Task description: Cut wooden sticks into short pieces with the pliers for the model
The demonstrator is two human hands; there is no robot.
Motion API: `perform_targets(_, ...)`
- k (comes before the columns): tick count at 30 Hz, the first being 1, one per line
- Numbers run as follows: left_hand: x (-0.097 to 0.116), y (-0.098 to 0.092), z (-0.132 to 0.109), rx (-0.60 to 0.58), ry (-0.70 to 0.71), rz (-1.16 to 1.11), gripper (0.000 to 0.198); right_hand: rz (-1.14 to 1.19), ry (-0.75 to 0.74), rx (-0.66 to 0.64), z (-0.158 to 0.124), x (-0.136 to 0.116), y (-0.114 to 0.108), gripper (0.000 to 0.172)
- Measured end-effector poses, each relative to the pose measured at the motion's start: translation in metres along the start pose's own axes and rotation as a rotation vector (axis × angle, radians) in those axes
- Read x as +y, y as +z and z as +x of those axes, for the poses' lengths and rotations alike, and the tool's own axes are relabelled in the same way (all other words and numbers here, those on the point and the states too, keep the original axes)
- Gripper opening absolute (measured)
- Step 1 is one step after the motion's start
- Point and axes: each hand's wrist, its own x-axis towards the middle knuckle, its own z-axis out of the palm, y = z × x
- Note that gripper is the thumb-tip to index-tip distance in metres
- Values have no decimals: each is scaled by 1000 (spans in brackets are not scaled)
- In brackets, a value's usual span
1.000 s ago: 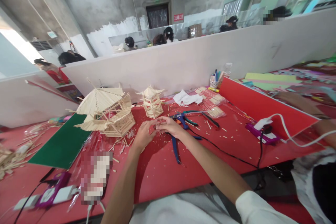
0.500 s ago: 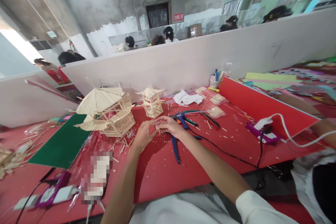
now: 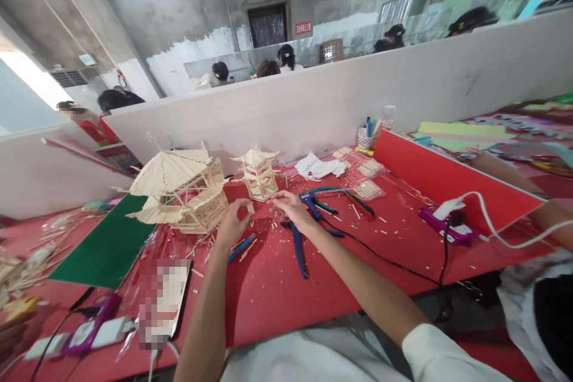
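Note:
My left hand (image 3: 233,224) is closed with thumb and fingertips on a small pale wooden piece (image 3: 250,208). To its right, apart from it, my right hand (image 3: 290,210) has its fingers drawn together in a pinch; what they hold, if anything, is too small to make out. Just behind my hands stands a small tiered pavilion (image 3: 258,174) made of thin wooden sticks. A larger stick pavilion (image 3: 185,191) stands left of my left hand. Beside my right hand lie a blue glue gun (image 3: 310,202) and blue-handled cutters (image 3: 299,253). A blue stick-like tool (image 3: 242,248) lies by my left wrist.
Wood scraps litter the red table (image 3: 268,310). A green board (image 3: 105,248), a phone (image 3: 163,304) and a power strip (image 3: 87,328) lie left. Stick bundles (image 3: 364,179), white gloves (image 3: 317,166), a red board (image 3: 443,179) and a cable (image 3: 380,253) are right. Behind runs a white partition (image 3: 290,110).
My hands were together and have drawn apart; the left moved slightly left and down. The small wooden piece and the blue stick-like tool now show. At the lower left edge, another person's hand has appeared.

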Motion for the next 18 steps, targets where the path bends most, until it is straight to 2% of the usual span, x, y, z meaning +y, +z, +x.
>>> perform_targets(3, -3, 13, -4, -276, 31, 86, 16, -7, -29, -12, 0, 0, 0, 26)
perform_targets(6, -2, 26, -6, -414, 45, 91, 12, -16, -55, -19, -1, 0, 1, 25)
perform_targets(13, -3, 33, -5, -422, 62, -18, 9, -39, -63, -18, -1, -1, 3, 21)
perform_targets(18, -9, 32, -5, -447, 30, -45, 16, -37, -64, -17, -1, -3, 3, 21)
